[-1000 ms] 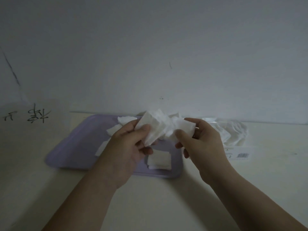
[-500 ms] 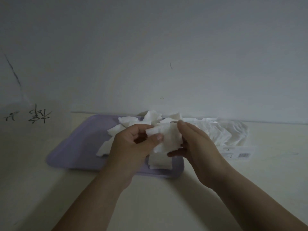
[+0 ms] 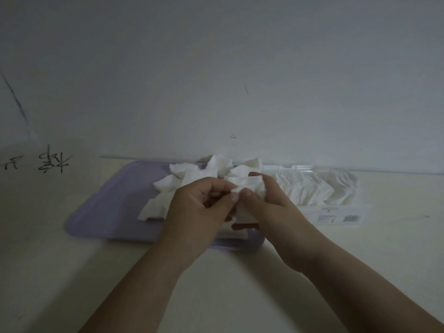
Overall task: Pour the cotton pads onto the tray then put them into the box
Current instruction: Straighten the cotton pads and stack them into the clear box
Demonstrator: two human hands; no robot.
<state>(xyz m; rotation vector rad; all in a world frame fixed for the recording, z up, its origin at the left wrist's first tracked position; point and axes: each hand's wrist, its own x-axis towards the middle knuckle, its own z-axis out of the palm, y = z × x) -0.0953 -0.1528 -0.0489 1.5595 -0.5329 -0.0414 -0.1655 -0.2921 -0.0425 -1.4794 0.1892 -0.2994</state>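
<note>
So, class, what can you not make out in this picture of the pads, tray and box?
Head view:
1. Count of white square cotton pads held: left hand and right hand cover them.
2. Lilac plastic tray near-right floor: hidden by hands.
3. Clear plastic box label text: too small, dim.

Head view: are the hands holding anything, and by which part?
Both hold one bunch of cotton pads over the tray: the left hand pinches its left edge, the right hand wraps its right side, thumb in front.
</note>
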